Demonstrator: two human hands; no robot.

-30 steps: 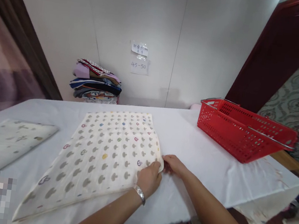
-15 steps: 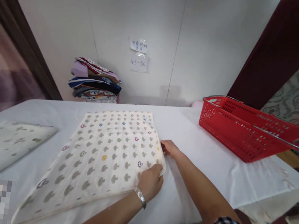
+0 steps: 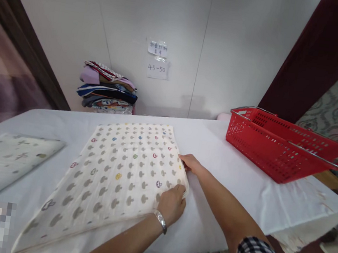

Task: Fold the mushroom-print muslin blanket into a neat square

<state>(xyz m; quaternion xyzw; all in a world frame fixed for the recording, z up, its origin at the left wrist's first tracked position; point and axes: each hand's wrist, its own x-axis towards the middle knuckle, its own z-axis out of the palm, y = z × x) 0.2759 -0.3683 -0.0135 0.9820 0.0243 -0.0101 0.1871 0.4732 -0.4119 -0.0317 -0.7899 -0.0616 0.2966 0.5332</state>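
A folded white cloth (image 3: 127, 162) with a print of grey mushrooms and a few coloured ones lies flat on the white-covered table. My left hand (image 3: 171, 203), a silver bracelet at its wrist, grips the layered near right corner, thumb on top and fingers underneath. Farther along the same right edge, my right hand (image 3: 190, 163) pinches the cloth, its fingertips partly hidden by the hand and the edge. The layers show as a rounded, stacked fold between the two hands.
Another folded printed cloth (image 3: 11, 159) lies at the left. A red basket (image 3: 278, 151) with metal handles stands at the right of the table (image 3: 213, 142). Against the wall is a pile of folded fabrics (image 3: 108, 89), below paper notes (image 3: 158, 69).
My right hand has shifted slightly away from me along the cloth's right edge. My left hand keeps its hold on the corner, and the cloth lies nearly the same.
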